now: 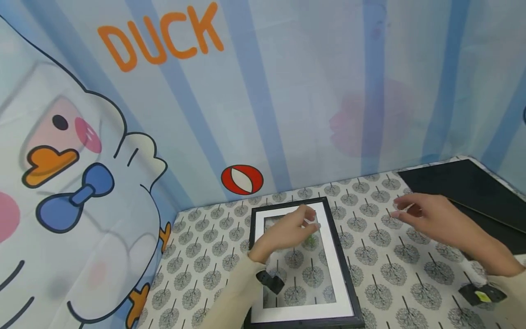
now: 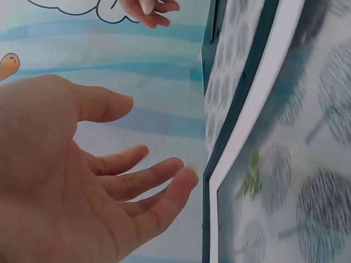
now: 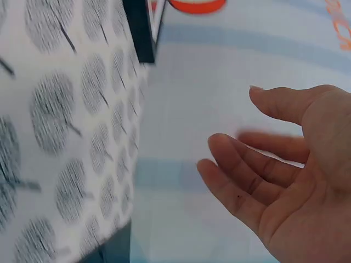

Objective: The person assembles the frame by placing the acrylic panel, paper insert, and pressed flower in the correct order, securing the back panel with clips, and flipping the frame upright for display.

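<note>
Black frame (image 1: 341, 256) near hands (image 1: 287, 232) (image 1: 439, 217), fingers (image 2: 156, 216) apart, palms (image 3: 323, 224) only in wrist views.

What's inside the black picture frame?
Inside the black picture frame: a white border, tree-print pattern and a small green sprig. The left hand covers part of the upper area in the head view; that patch can't be seen there.

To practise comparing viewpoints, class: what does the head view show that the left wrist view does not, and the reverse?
Only the head view: the orange DUCK lettering and the red-and-white ball printed on the backdrop.
Only the left wrist view: the left hand with its palm facing the camera.
Both: parts of both hands, the black frame and the tree-patterned cloth.
</note>
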Available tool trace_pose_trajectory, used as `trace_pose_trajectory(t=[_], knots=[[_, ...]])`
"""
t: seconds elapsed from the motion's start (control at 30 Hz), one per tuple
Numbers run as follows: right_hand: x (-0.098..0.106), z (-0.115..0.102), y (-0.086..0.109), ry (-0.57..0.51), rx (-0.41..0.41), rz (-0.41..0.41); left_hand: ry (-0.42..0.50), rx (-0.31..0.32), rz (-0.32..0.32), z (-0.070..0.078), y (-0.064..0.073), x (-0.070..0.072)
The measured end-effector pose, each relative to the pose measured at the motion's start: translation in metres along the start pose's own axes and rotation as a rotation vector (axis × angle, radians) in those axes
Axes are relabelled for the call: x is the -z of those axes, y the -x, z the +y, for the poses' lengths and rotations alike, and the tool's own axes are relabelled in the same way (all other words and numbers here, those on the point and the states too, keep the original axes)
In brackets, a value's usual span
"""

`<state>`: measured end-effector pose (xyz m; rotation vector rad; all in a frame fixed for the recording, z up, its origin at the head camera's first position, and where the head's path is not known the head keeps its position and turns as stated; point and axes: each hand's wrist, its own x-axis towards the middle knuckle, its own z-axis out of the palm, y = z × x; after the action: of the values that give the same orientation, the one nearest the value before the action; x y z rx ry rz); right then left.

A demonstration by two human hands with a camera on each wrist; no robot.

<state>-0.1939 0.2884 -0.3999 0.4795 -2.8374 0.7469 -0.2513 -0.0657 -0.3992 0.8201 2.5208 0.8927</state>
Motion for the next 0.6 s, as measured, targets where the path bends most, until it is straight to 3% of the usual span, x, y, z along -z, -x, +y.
trace_pose_trajectory(t=[0.1,0.27,0.37,0.47,0.6], knots=[[0.016,0.012,0.001,0.034,-0.052,0.045,0.065,0.016,-0.012,0.009,-0.016,-0.005],[0.04,0.029,0.003,0.112,-0.15,0.117,0.258,-0.001,-0.059,0.024,-0.045,-0.021],[0.051,0.057,-0.002,0.098,-0.222,0.114,0.373,0.003,-0.079,0.033,-0.061,-0.036],[0.043,0.132,-0.018,0.093,-0.283,0.149,0.412,0.023,-0.106,0.043,-0.076,-0.055],[0.026,0.272,-0.052,0.094,-0.335,0.198,0.386,0.031,-0.144,0.059,-0.09,-0.075]])
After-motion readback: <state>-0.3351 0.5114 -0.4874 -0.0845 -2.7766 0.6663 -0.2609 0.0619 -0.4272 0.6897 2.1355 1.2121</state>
